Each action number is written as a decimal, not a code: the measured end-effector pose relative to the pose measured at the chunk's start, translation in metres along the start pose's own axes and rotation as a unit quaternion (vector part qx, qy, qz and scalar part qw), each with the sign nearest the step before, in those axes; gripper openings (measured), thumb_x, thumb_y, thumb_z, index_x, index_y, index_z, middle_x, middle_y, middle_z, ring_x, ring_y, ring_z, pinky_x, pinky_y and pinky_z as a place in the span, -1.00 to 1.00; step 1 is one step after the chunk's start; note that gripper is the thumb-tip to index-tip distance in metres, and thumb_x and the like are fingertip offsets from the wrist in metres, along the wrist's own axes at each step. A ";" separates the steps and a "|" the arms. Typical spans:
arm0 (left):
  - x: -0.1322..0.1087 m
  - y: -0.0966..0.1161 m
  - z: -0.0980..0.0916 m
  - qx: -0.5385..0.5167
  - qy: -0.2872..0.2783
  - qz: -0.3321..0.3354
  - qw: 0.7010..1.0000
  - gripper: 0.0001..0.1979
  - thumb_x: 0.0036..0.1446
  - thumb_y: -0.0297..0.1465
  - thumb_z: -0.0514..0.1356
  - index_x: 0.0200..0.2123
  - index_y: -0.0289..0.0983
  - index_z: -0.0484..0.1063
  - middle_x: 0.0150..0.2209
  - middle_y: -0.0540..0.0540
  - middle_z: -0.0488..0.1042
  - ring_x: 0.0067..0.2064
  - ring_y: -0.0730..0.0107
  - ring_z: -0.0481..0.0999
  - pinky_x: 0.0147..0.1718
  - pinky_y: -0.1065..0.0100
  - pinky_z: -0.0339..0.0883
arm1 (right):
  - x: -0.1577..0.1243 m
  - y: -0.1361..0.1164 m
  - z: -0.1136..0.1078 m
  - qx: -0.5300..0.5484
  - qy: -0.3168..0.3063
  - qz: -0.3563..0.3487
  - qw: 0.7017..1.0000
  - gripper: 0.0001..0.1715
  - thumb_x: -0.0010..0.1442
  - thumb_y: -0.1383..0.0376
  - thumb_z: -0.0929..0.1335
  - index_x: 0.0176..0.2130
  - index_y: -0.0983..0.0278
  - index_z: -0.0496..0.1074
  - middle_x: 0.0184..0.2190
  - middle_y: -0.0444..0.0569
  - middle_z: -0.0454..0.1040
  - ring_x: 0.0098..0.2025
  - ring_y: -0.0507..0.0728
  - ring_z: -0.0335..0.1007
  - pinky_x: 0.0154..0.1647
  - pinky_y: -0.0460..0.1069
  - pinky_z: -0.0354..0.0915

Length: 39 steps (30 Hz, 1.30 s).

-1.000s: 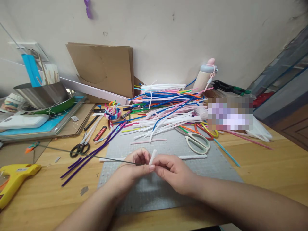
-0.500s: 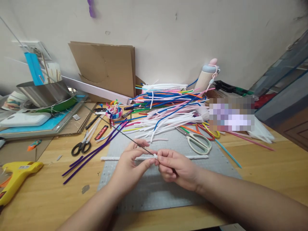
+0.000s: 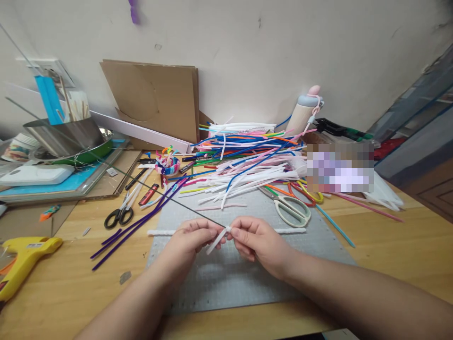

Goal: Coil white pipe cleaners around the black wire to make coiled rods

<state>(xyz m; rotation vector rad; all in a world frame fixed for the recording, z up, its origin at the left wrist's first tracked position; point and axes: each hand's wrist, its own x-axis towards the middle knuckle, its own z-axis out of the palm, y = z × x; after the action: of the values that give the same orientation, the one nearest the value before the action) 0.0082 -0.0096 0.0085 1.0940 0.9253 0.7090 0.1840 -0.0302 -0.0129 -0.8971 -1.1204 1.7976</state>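
My right hand pinches a small white wrapped bit at the end of a thin dark green wire stem. From this end the stem runs far up to the left. A short length of white pipe cleaner slants down from the wrapped tip, across my left fingertips. My left hand is closed, thumb pressed against curled fingers beside the strip; its exact hold is partly hidden. Behind both hands, a long white pipe cleaner lies across the grey cutting mat.
Pale-handled scissors and a pile of coloured pipe cleaners lie beyond the hands. To the left are black-handled scissors, purple pipe cleaners and a yellow glue gun. A metal bowl and a bottle stand farther back.
My left fingers have curled in and shifted slightly left. A white tail now shows slanting down from the stem's tip. The stem's far end has swung lower.
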 end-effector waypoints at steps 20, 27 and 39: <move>0.001 0.005 -0.001 0.130 -0.005 0.089 0.987 -0.86 -0.17 -0.41 0.36 -0.50 -0.32 0.48 -0.53 -0.02 0.46 -0.43 0.40 0.44 -0.37 0.38 0.28 | 0.000 0.002 -0.003 0.100 -0.135 0.119 0.979 -0.77 0.15 0.21 0.34 -0.42 0.33 0.33 -0.78 -0.32 0.10 -0.77 -0.14 -0.15 -0.75 -0.20 -0.16; -0.001 -0.007 0.009 -0.060 -0.038 0.090 0.993 -0.72 0.01 -0.43 0.26 -0.41 -0.23 0.14 -0.48 0.14 0.27 -0.61 0.63 0.29 -0.63 0.52 0.13 | -0.001 0.007 0.002 0.018 -0.105 0.046 0.993 -0.73 0.12 0.17 0.35 -0.41 0.35 0.34 -0.73 -0.28 0.19 -0.73 -0.13 -0.07 -0.74 -0.19 -0.11; -0.001 -0.004 0.007 0.284 0.094 0.203 0.932 -0.87 0.02 -0.35 0.23 -0.36 -0.28 0.51 -0.34 -0.12 0.37 -0.30 0.34 0.36 -0.47 0.42 0.20 | 0.004 0.004 -0.006 0.243 -0.134 0.167 0.946 -0.83 0.14 0.29 0.34 -0.39 0.27 0.23 -0.76 -0.33 0.09 -0.74 -0.14 -0.26 -0.71 -0.20 -0.20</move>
<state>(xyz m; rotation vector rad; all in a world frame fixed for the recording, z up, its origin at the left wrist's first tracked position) 0.0143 -0.0147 0.0065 1.7900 1.1169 0.9230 0.1867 -0.0258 -0.0196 -0.5754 -0.6464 2.3931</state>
